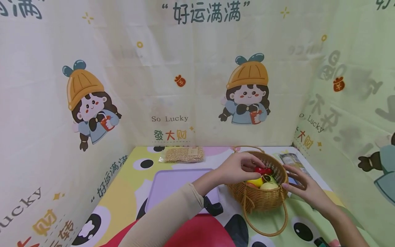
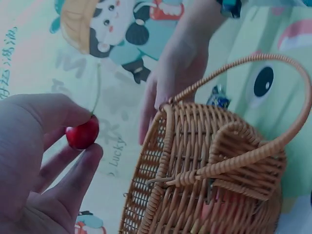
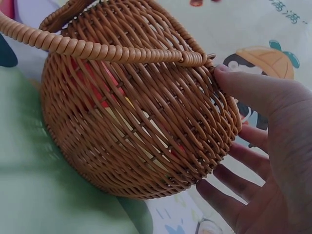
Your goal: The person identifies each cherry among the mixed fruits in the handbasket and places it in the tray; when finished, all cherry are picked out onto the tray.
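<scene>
Over the mouth of a brown wicker basket (image 1: 259, 199), my left hand (image 1: 237, 168) pinches a shiny red cherry (image 2: 82, 134) between thumb and fingertips. Its thin green stem (image 2: 98, 90) points upward in the left wrist view. Inside the basket sit a yellow fruit (image 1: 254, 182), a pale round fruit (image 1: 269, 186) and other toy-like fruit, partly covered by the hand and the rim. My right hand (image 3: 273, 161) touches the basket's outer side, thumb tip by the rim and fingers spread loosely along the weave.
A lilac tray (image 1: 172, 185) lies left of the basket, partly behind my left forearm. At the table's back is a clear bag of small grains (image 1: 183, 155). A printed packet (image 1: 293, 161) lies behind the basket at right. Printed cloth walls (image 1: 197, 103) enclose the table.
</scene>
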Tool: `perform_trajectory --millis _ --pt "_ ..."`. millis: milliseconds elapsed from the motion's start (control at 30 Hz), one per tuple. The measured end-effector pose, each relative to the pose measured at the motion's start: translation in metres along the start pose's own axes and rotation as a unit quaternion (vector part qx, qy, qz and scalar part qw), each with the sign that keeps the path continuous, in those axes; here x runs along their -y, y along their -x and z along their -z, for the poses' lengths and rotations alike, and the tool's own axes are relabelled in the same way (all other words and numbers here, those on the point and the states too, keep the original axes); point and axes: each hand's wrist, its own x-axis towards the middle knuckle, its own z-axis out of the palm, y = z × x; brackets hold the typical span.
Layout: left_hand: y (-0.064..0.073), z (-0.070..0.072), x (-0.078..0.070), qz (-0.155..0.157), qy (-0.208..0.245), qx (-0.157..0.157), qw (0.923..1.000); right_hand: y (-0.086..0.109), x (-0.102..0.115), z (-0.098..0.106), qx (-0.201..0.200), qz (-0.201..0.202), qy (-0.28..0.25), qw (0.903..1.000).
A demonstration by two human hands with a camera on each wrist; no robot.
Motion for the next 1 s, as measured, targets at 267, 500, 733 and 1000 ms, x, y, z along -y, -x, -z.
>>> perform_trajectory --millis 267,500,733,1000 --pt "0.03 0.019 0.009 -0.004 0.015 -0.069 0.9975 0.001 0.002 0.0 -0.005 0.002 0.004 1.0" --pt "0.053 0.046 0.039 0.061 0.028 -0.137 0.9882 0.0 -0.002 0.0 -0.005 0.002 -0.001 1.0" --pt "0.069 0.062 0.073 0.091 0.01 -0.17 0.9812 0.002 -0.004 -0.001 -0.005 0.009 -0.01 0.9999" --pt "0.082 0.073 0.105 0.115 -0.006 -0.197 0.9736 0.0 -0.006 -0.003 -0.008 0.008 -0.002 0.9999"
